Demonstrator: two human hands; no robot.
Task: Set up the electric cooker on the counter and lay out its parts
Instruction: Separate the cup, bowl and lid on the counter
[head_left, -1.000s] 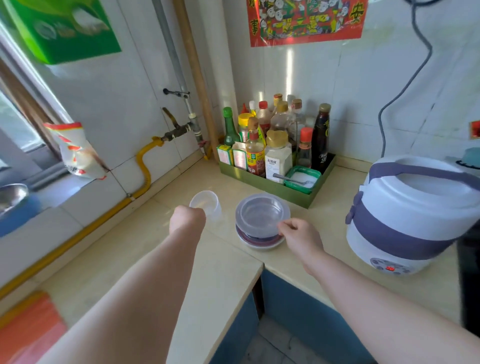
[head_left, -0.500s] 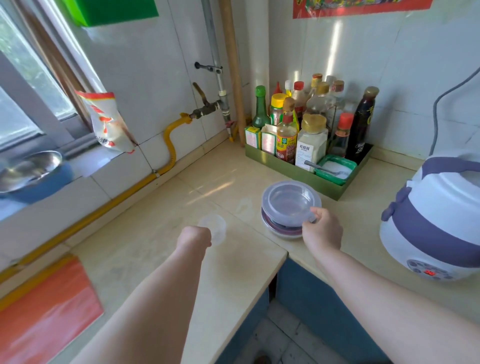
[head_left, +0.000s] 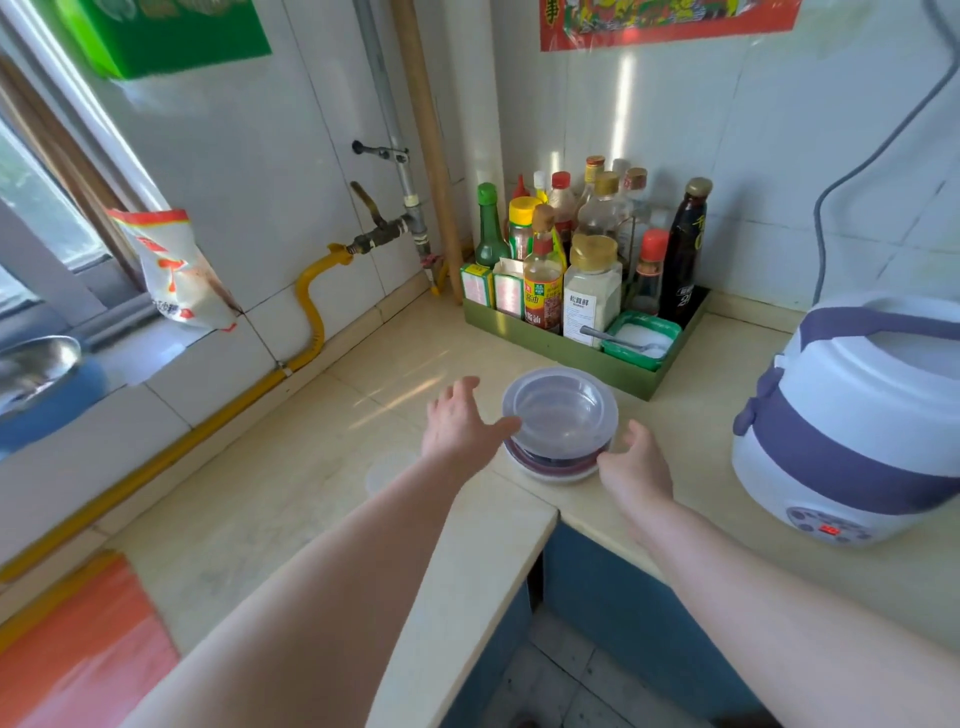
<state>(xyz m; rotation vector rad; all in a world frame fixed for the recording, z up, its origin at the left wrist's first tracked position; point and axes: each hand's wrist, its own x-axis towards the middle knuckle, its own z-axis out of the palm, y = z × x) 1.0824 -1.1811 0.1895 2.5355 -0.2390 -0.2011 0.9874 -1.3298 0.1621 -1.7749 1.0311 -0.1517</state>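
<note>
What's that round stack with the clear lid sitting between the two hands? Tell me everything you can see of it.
The round stack is shallow nested containers: a clear plastic lid on top, a dark purple band under it, a white dish at the bottom. It sits level on the beige counter, in front of the green condiment tray. The left hand, open, touches its rim with the thumb; the right hand, open, is close by its other side.

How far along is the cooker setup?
Done: electric cooker stands on the counter, display lit; clear cup set down. In hand: left hand and right hand, both open, flank the lidded stack of containers. Left: separating that stack.
</note>
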